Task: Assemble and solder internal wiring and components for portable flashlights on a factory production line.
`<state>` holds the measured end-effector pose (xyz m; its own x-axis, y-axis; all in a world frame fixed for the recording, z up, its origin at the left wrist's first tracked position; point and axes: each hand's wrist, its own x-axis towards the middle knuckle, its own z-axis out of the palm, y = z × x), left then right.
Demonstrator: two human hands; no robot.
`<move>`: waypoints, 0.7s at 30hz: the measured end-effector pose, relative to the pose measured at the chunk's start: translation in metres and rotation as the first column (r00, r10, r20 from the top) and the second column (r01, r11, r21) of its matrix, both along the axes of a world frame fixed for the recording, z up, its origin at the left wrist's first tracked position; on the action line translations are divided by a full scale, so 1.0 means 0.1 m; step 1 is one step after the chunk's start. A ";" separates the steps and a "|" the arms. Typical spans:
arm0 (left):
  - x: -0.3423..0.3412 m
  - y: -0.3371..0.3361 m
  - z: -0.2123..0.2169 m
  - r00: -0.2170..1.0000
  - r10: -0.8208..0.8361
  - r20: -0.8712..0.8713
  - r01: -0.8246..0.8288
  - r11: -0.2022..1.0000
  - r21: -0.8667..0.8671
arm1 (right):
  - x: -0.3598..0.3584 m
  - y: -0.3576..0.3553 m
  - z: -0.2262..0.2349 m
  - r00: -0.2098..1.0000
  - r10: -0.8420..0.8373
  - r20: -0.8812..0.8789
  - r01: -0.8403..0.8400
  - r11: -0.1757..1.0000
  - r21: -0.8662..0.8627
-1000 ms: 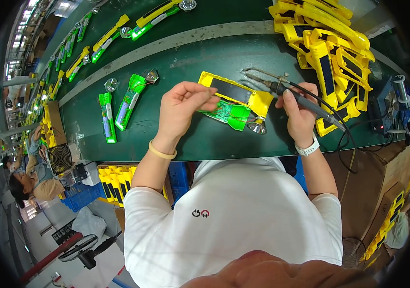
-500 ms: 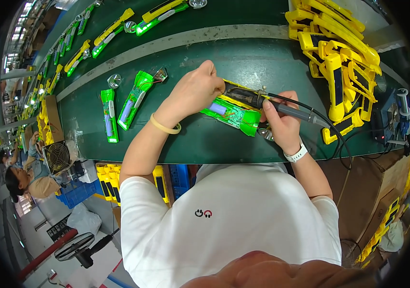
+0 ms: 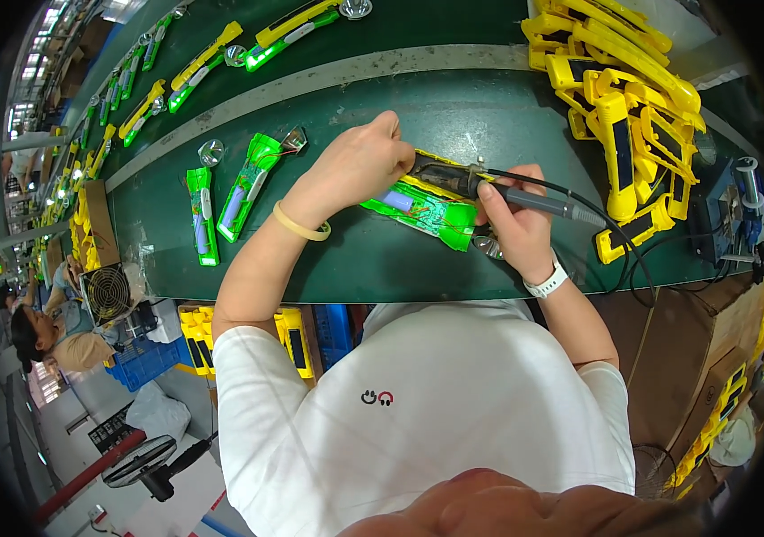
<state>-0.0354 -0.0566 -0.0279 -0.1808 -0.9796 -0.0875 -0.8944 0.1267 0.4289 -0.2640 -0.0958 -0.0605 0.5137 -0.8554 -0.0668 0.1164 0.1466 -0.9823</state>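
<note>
My right hand (image 3: 522, 228) grips a soldering iron (image 3: 534, 200) with a grey handle, its dark front end pointing left over a yellow casing half (image 3: 431, 188). My left hand (image 3: 360, 166) is closed in a pinch at the left end of that casing. What its fingertips hold is hidden. Just below lies a green casing half (image 3: 458, 228) with a circuit board and a lilac battery cell (image 3: 397, 200). A round reflector (image 3: 488, 247) rests beside its right end, close to my right hand. Thin red wires show at the green part.
Two more green casings (image 3: 243, 192), (image 3: 202, 215) with reflectors lie to the left. Yellow casings (image 3: 619, 134) are heaped at the right, near a blue soldering station (image 3: 717, 224) with a trailing cable. Assembled pairs (image 3: 292, 36) line the far strip. Another person (image 3: 60, 331) sits far left.
Both hands, the iron and the work appear shifted very slightly left, along with the whole scene. The pinch and the grip on the iron stay the same.
</note>
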 end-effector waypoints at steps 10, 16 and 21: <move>0.01 0.02 0.10 0.999 -0.034 0.004 0.034 0.999 -0.008 | -1.24 0.02 0.20 0.886 -0.417 0.203 0.452 0.873 -0.183; 0.04 -0.01 0.22 0.998 -0.060 0.030 0.059 0.997 0.055 | -1.88 0.11 -0.10 0.894 -0.414 0.170 0.435 0.710 -0.554; -0.02 0.01 0.25 0.998 -0.044 0.046 0.040 0.997 0.070 | -1.26 0.05 0.01 0.987 -0.156 0.044 0.151 0.787 -0.598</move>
<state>-0.0370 -0.0552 -0.0024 -0.2156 -0.9626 -0.1642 -0.9083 0.1360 0.3956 -0.3898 -0.0910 -0.0592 0.3740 -0.7933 0.4804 0.0795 -0.4887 -0.8688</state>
